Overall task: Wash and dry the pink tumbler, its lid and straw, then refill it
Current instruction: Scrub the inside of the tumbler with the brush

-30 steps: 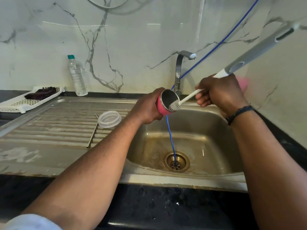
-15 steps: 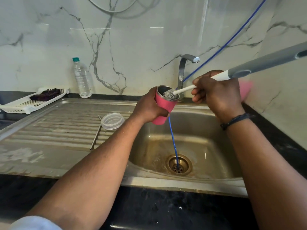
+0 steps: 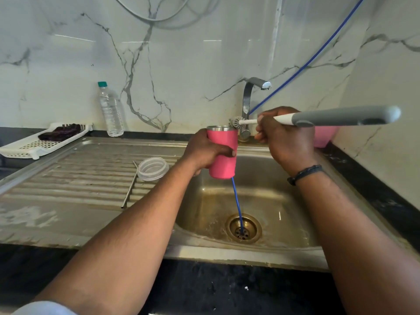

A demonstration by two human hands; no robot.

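With the left hand (image 3: 205, 153) gripping the upright pink tumbler (image 3: 223, 153) over the sink (image 3: 261, 201) and the right hand (image 3: 285, 135) gripping the bottle brush (image 3: 236, 122) just beside its rim, scrubbing well likely means lowering the bristles straight inside.

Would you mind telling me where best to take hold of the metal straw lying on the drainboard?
Pinch the metal straw near its middle from above: it lies flat along the drainboard's ridges, with the lid close beside its far end.
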